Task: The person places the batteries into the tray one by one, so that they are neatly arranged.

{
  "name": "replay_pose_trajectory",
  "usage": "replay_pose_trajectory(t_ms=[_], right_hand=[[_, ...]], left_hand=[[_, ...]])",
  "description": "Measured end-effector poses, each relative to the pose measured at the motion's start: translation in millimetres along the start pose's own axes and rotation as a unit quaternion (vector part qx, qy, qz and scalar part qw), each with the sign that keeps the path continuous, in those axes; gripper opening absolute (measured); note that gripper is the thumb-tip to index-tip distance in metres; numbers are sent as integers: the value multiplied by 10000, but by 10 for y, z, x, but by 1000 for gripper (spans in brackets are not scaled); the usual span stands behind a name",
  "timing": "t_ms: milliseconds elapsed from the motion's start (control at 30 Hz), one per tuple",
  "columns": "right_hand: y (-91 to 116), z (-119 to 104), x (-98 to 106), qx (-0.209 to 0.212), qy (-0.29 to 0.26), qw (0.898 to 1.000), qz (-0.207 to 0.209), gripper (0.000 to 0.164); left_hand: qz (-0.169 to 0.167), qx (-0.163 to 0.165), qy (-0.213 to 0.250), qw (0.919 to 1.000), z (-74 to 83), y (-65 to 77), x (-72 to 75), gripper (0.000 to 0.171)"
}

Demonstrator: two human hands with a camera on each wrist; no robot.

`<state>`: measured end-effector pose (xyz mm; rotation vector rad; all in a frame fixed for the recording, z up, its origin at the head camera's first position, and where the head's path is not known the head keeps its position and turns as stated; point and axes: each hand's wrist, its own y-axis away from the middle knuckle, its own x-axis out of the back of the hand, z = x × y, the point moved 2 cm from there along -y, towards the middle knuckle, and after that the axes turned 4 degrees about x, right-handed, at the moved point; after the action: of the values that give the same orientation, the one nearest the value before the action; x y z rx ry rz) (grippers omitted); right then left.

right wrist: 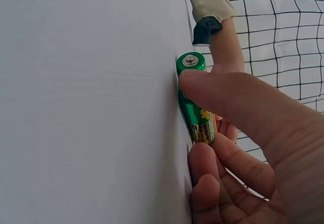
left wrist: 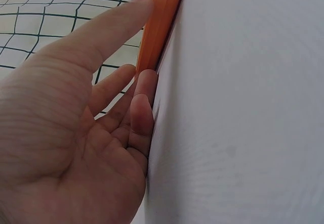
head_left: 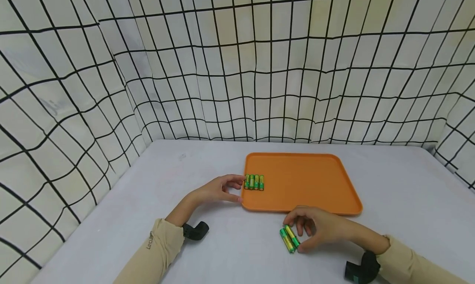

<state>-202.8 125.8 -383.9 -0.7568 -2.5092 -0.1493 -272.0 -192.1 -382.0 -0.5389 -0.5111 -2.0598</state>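
A row of several green-and-yellow batteries (head_left: 254, 182) stands side by side at the left edge of the orange tray (head_left: 304, 181). My left hand (head_left: 219, 189) is at that edge, fingertips by the outermost battery and thumb touching the tray rim (left wrist: 161, 27); its fingers are loosely bent around no object. In front of the tray, two more batteries lie next to each other on the table. My right hand (head_left: 323, 228) pinches the nearer-to-hand battery (head_left: 292, 235) by its ends between thumb and fingers. The other battery (head_left: 287, 240) lies just left of it.
A white cloth (head_left: 208, 255) covers the table. White walls with black netting (head_left: 271, 78) rise behind and at the sides. Dark wrist cameras (head_left: 196, 231) sit on both forearms.
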Motion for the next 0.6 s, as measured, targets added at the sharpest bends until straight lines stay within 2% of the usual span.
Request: replay_pose_trajectory(t_ms=[333,600], right_hand=[[2,29,1,191,191,9996,80,46],[-12,3,-1,292,112,9994,119,44]], left_hand=[[8,11,-23,10000,-8,-8,13,68],[-13,-19,-83,10000,-3,4,18,67]])
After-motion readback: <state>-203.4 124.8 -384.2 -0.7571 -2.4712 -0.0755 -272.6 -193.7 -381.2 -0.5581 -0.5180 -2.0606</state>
